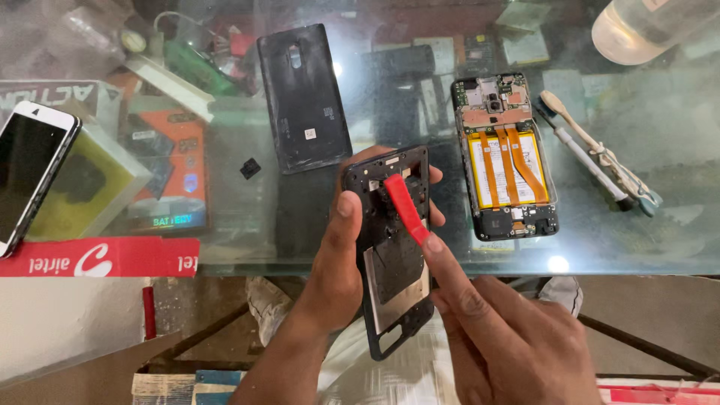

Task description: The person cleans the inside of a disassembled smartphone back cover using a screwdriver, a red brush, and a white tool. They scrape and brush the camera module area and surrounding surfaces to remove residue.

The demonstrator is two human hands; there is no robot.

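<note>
My left hand (334, 270) grips a black phone middle frame (394, 270) upright over the near edge of the glass table, thumb on its left rim, fingertips showing at its right. My right hand (502, 330) holds a red plastic pry tool (406, 208) and presses its tip against the upper part of the frame. On the glass just beyond lies an opened phone (506, 157) with a yellow battery and orange flex cables. A black phone back cover (304, 97) lies face down to the upper left.
A white phone (34, 169) rests at the left edge on boxes seen under the glass. A toothbrush and a white tool (600, 154) lie right of the opened phone. A clear bottle (649, 26) sits top right. A small black part (250, 168) lies beside the back cover.
</note>
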